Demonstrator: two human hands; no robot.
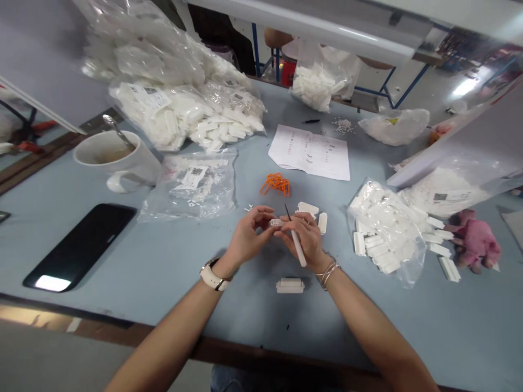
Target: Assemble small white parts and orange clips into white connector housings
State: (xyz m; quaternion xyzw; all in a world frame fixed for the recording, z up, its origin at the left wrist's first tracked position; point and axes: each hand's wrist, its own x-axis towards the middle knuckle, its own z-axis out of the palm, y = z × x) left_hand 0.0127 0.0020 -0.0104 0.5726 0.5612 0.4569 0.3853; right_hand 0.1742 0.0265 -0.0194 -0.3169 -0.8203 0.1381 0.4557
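Head view, and the left hand (248, 234) has a small white part (275, 222) pinched at its fingertips, right between both hands! The right hand (308, 237), close beside it, grips a white-handled tool (298, 249), dark tip pointing away. Orange pieces (277, 185) lie beyond; a white block (290, 286) sits between the forearms.

Bench's (175, 272) got phone (81, 239) left of left grip (248, 233), booklet (309, 152) beyond right grip (307, 239), parts bag (384, 226) right of that.
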